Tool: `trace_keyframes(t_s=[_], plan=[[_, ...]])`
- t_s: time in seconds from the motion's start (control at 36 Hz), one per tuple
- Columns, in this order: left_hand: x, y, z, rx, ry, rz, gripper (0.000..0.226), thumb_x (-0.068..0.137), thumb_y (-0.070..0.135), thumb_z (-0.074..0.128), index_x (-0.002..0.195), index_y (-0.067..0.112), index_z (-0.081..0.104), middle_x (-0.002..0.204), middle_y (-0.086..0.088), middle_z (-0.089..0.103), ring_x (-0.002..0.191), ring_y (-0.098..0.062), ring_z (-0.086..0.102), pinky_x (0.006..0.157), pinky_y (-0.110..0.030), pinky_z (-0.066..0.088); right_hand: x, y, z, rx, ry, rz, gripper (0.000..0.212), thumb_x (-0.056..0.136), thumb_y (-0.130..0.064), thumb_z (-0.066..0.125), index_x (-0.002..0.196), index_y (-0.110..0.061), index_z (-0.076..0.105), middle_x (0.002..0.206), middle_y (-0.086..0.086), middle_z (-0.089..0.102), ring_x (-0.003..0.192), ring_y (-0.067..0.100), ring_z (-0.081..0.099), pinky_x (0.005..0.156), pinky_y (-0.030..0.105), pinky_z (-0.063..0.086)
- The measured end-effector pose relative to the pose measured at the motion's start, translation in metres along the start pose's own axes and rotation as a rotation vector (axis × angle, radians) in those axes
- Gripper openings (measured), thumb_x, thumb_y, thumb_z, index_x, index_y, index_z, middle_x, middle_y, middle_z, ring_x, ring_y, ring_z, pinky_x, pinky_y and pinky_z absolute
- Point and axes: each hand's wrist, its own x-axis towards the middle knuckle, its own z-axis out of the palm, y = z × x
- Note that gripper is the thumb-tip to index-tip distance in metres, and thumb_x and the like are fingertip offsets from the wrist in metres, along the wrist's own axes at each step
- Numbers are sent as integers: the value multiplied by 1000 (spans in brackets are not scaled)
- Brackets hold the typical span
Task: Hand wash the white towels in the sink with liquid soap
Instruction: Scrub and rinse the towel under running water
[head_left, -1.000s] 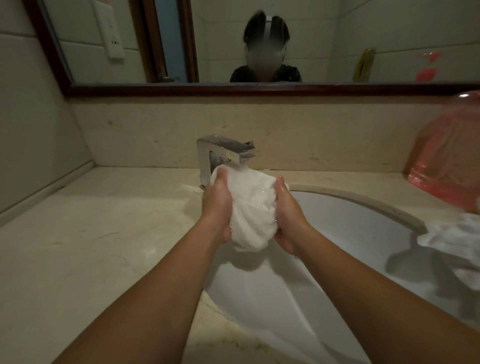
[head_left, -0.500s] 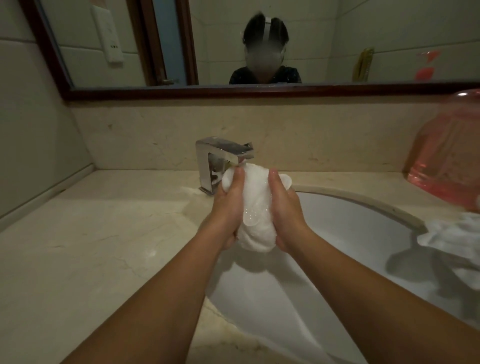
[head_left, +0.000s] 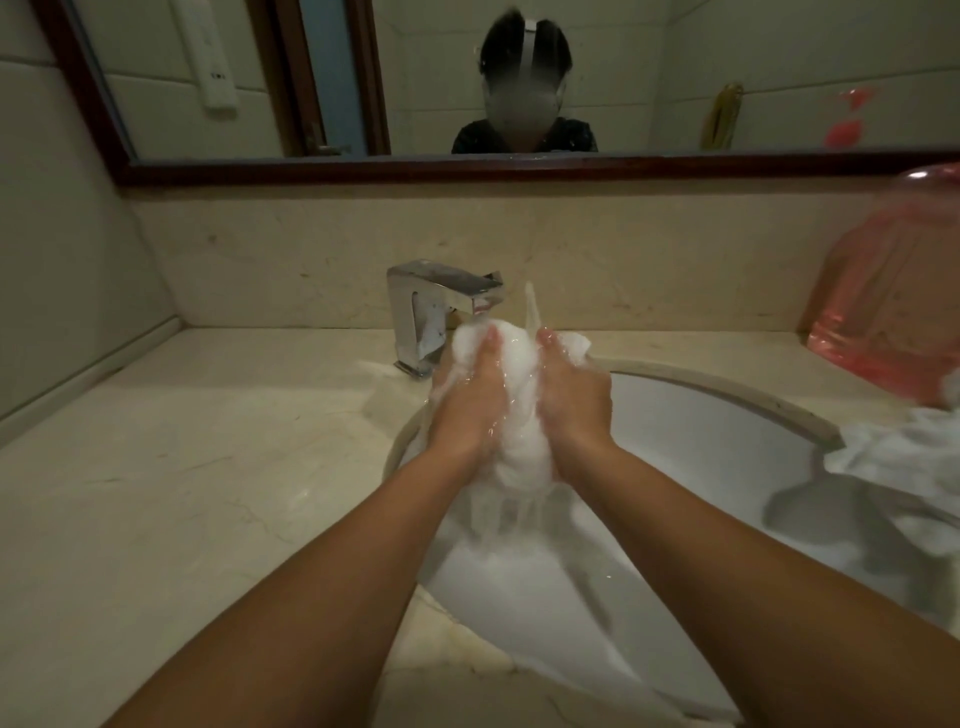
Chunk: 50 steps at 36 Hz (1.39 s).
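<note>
2 hands squeeze 1 wet, bunched white cloth towel (head_left: 517, 415) over the white oval sink (head_left: 701, 415), just near of the square chrome tap (head_left: 421, 312). The left hand (head_left: 470, 400) and right hand (head_left: 574, 395) have their fingers (head_left: 488, 343) curled round it. A second crumpled white towel (head_left: 904, 467) drapes over the sink's right rim, beside a translucent pink plastic bottle (head_left: 893, 301) on the beige marble worktop (head_left: 182, 467).

A mirror in a dark wooden frame (head_left: 467, 169) runs along the far wall in front of me, above a beige stone backsplash (head_left: 623, 260). My pale marble tabletop (head_left: 182, 493) stretches left to a tiled wall (head_left: 62, 260). The mirror reflects cream tiles (head_left: 779, 62), a brown door frame (head_left: 291, 78) and a white switch plate (head_left: 210, 62). The light is dim and warm.
</note>
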Motion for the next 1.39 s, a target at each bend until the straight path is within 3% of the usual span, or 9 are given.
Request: trace_keyframes(t_s=[0.11,0.31,0.44,0.61,0.92,1.03,1.17,1.28,1.39], plan=[[5,-3,-1,3,16,1,57,104,67,45,146,31,59,145,0,63,133,-27,59,113,-44,46,-2,3,1,-8,24,-44,41,101,-55,64,79,-21,69,91,5,75,98,30,72,97,49,58],[9,-4,0,-62,-89,-93,67,106,71,29,157,31,43,156,-5,54,144,-31,51,120,-48,41,1,15,4,17,-6,-83,68,100,-72,47,135,-18,68,124,5,75,118,27,70,108,50,54],[41,-33,7,-161,-119,-246,144,36,118,25,153,37,46,145,-5,65,132,-33,62,112,-56,49,5,15,2,122,-26,-67,52,109,-59,44,138,-23,65,126,0,75,117,22,70,104,45,57],[24,-1,-12,-217,-33,-183,63,97,79,40,137,35,62,130,-3,70,114,-30,68,102,-50,57,2,10,2,206,-204,-34,39,108,-50,54,127,-22,71,112,0,81,104,18,78,87,35,63],[32,-5,-13,-314,-144,-136,59,102,70,46,136,25,65,120,-2,77,107,-21,76,95,-43,62,19,28,4,252,-397,171,87,78,-92,55,136,-29,69,122,6,79,114,28,77,108,51,55],[31,-7,-9,-264,-202,-157,73,102,77,33,150,26,54,136,-5,70,116,-23,72,101,-44,60,21,27,0,217,-286,16,67,78,-77,74,127,-30,73,115,-2,81,109,21,78,105,48,58],[25,-2,-3,-288,-293,-227,85,101,81,17,134,21,69,114,-9,80,104,-27,78,100,-45,60,23,23,-4,276,-161,-40,44,90,-53,77,125,-27,71,113,-1,81,106,23,78,102,51,60],[26,-1,-7,-368,-325,-326,105,95,86,3,115,16,78,100,-14,82,87,-29,81,74,-35,62,19,21,-1,258,-201,-189,28,101,-38,71,124,-22,70,113,2,81,107,23,78,100,53,61],[27,-3,-8,-336,-243,-328,102,91,92,13,117,17,76,89,-11,82,70,-22,80,58,-27,60,18,24,6,245,-261,-193,43,98,-44,73,133,-20,65,119,4,79,110,23,77,101,53,61]])
